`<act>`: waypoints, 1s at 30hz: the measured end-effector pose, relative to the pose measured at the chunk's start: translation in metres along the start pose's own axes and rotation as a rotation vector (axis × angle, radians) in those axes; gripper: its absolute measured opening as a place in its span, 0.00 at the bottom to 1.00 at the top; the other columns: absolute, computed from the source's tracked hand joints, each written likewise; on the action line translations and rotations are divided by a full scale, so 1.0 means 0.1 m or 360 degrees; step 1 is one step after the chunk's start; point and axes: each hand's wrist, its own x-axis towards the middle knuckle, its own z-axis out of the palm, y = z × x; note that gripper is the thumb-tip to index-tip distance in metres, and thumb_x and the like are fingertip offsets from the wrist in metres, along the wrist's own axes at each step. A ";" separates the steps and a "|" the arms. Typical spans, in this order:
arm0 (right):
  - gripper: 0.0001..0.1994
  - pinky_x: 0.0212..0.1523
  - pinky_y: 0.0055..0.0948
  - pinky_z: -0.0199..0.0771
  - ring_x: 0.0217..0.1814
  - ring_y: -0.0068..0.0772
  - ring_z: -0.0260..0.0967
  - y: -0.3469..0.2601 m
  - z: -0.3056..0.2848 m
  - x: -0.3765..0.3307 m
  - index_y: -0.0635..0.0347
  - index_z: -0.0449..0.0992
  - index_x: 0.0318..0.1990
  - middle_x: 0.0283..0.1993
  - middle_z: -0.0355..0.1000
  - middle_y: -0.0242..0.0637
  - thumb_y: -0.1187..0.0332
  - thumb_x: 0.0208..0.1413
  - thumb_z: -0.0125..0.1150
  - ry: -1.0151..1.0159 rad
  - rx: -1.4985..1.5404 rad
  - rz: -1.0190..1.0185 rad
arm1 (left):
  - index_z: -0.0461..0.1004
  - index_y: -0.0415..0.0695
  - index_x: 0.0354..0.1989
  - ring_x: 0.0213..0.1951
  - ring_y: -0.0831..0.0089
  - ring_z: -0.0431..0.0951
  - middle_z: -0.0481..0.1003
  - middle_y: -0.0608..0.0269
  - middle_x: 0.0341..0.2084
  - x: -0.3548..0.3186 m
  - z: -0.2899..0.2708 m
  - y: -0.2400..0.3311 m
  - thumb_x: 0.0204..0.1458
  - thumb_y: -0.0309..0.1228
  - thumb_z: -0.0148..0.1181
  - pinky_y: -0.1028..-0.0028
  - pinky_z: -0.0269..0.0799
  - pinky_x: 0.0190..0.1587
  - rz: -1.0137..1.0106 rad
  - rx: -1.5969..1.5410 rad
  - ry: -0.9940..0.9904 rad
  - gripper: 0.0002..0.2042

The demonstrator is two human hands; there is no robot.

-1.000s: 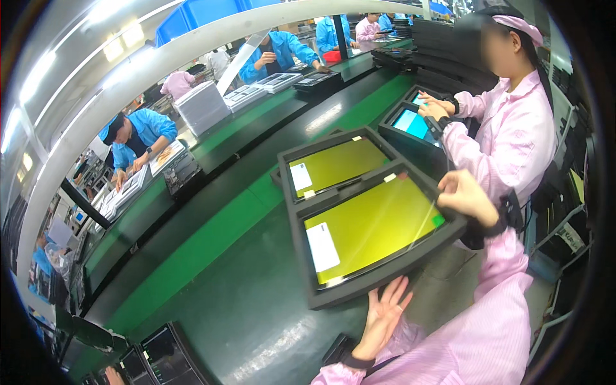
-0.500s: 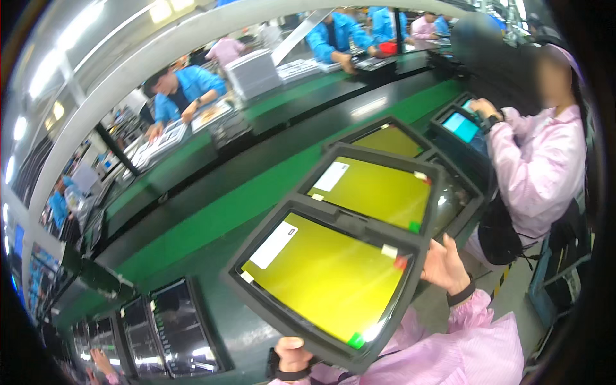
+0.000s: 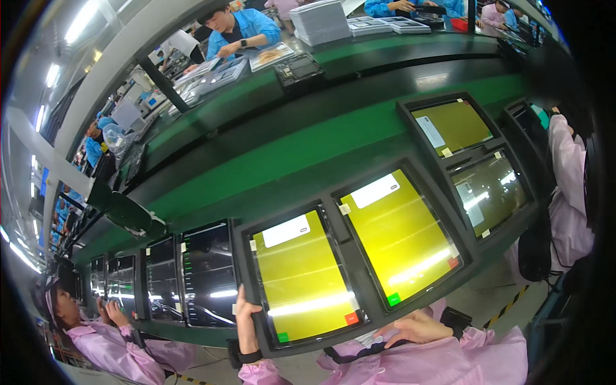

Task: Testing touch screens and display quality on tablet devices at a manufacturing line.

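Observation:
In front of me lies a black two-slot tray (image 3: 350, 255) with two tablets in it. Both the left tablet (image 3: 301, 269) and the right tablet (image 3: 398, 231) show a yellow screen with a white box at the top and green and red marks at the bottom. My left hand (image 3: 248, 324) grips the tray's left edge, thumb over the rim and a finger pointing up along the side. Just below the tray's near edge is my right hand (image 3: 414, 328), empty, its fingers stretched leftward; whether they touch the tray I cannot tell.
On the left stands another tray (image 3: 179, 282) with dark-screened tablets, close to my left hand. Beyond it a co-worker (image 3: 115, 340) in pink handles further tablets. A third tray (image 3: 443, 163) sits at the right, near another pink sleeve (image 3: 568, 173). A green strip (image 3: 289, 167) runs along the bench.
The two-tablet tray was tilted up in my hands; now it lies on the bench beside the dark tablets. My right hand has come off its right side to the near edge. My view has swung left.

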 end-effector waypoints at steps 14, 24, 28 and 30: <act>0.15 0.57 0.39 0.62 0.60 0.45 0.58 -1.95 -0.09 0.62 0.63 0.67 0.48 0.47 0.69 0.46 0.76 0.52 0.43 0.0771 -0.2662 -0.1539 | 0.64 0.37 0.52 0.52 0.56 0.65 0.70 0.52 0.46 0.58 0.91 0.41 0.42 0.14 0.46 0.62 0.56 0.57 0.1357 0.1921 -0.0350 0.23; 0.17 0.63 0.47 0.50 0.65 0.55 0.46 -1.88 -0.05 0.70 0.63 0.65 0.51 0.54 0.63 0.51 0.73 0.53 0.45 0.0927 -0.3075 -0.1069 | 0.65 0.40 0.53 0.52 0.57 0.65 0.68 0.54 0.47 0.67 1.01 0.25 0.40 0.16 0.47 0.60 0.55 0.56 0.1425 0.2092 -0.0480 0.26; 0.19 0.62 0.48 0.51 0.64 0.55 0.49 -1.66 0.05 0.54 0.63 0.65 0.52 0.53 0.63 0.54 0.74 0.50 0.49 0.0792 -0.2997 -0.1090 | 0.62 0.39 0.55 0.54 0.52 0.62 0.66 0.51 0.49 0.35 0.86 0.37 0.41 0.16 0.50 0.59 0.53 0.58 0.1279 0.2086 -0.0368 0.26; 0.22 0.61 0.47 0.53 0.62 0.55 0.52 -1.42 0.13 0.32 0.62 0.66 0.53 0.54 0.62 0.53 0.76 0.48 0.52 0.0692 -0.2928 -0.1066 | 0.62 0.35 0.54 0.55 0.53 0.61 0.63 0.48 0.51 0.01 0.70 0.38 0.43 0.16 0.48 0.63 0.50 0.61 0.1057 0.2002 -0.0246 0.24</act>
